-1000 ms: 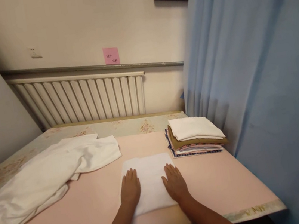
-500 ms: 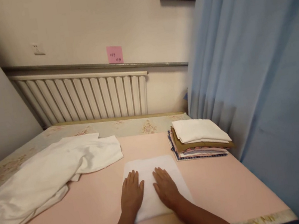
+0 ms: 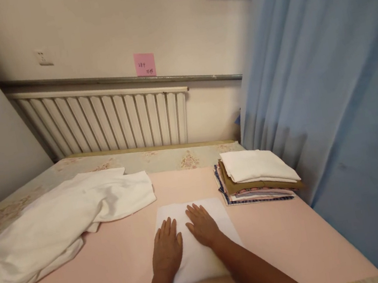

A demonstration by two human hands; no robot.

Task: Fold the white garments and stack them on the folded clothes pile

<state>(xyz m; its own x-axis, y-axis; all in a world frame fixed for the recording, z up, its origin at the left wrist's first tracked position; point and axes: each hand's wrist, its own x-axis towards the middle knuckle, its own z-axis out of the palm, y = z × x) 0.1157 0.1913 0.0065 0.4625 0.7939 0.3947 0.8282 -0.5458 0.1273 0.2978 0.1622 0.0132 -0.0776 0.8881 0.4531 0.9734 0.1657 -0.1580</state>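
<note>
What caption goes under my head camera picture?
Left hand and right hand on white cloth, folded stack at right.

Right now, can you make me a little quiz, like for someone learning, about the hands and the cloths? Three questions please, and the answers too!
1. True or false: the left hand and the right hand are both on the flat white cloth.

2. What colour is the very top of the stack of folded cloths?
A) Blue
B) White
C) Red

3. Fill the gap: the rumpled white cloth lies to the ____ of both hands.

Key: 1. True. 2. B. 3. Left.
</note>
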